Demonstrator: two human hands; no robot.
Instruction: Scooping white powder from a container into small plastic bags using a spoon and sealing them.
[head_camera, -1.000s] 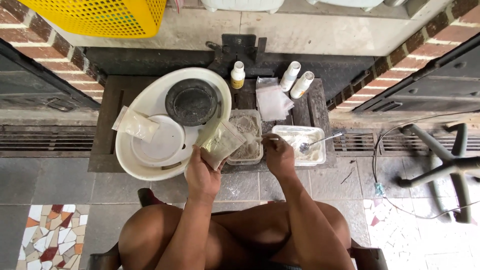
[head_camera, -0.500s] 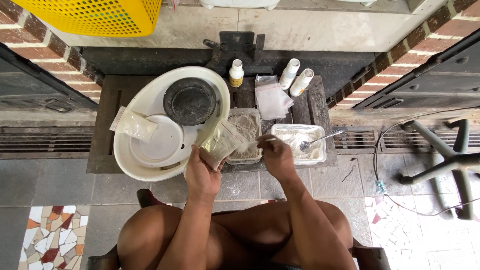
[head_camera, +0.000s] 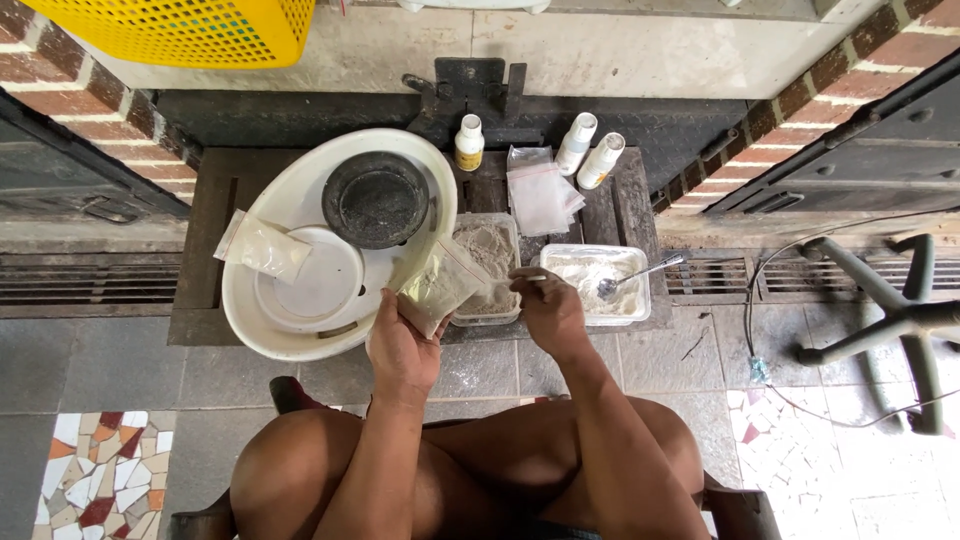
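While the left hand (head_camera: 398, 350) is pinching a small clear plastic bag (head_camera: 437, 288) of pale powder below its open mouth, the limp film is sagging beyond the fingertips; it looks light, slippery, best gripped near the rim. The right hand (head_camera: 548, 312) is closing on a thin spoon handle (head_camera: 530, 279) over the rectangular clear tub of grey powder (head_camera: 487, 262).

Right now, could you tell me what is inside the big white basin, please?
The white basin holds a dark round dish, a white plate and a powder packet. Whatever lies beneath them is hidden.

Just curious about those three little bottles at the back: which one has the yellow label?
The leftmost bottle, standing upright by itself. The other two bottles are plain white and lean together to the right of the pile of clear bags.
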